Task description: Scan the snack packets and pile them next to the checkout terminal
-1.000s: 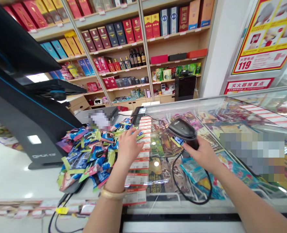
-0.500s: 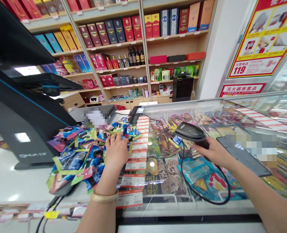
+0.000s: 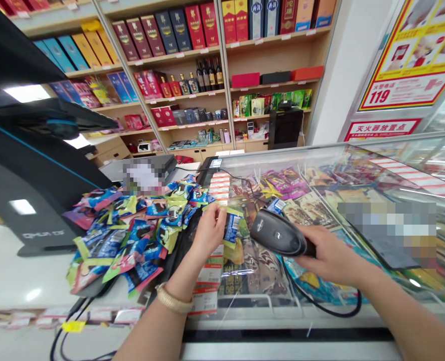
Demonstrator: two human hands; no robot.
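My left hand (image 3: pixel 209 228) is closed on a small snack packet (image 3: pixel 233 226), blue and yellow-green with a barcode label facing right. My right hand (image 3: pixel 329 253) grips the handle of a black barcode scanner (image 3: pixel 278 233). The scanner's head points left, close to the packet but apart from it. A black cable (image 3: pixel 312 303) loops below the scanner. Left of my left hand, a heap of similar snack packets (image 3: pixel 132 235) lies on the counter. One more blue packet (image 3: pixel 276 205) rests on the glass top behind the scanner.
A glass-topped freezer (image 3: pixel 245 306) holding bagged goods fills the middle and right. A blurred dark flat panel (image 3: pixel 380 240) lies on it at right. The black checkout terminal (image 3: pixel 37 190) rises at left. Shelves of boxes and bottles (image 3: pixel 207 75) stand behind the counter.
My left hand has moved right from the heap with a packet in its fingers. The scanner has come left and lower in my right hand, towards that packet. The view has tilted slightly.
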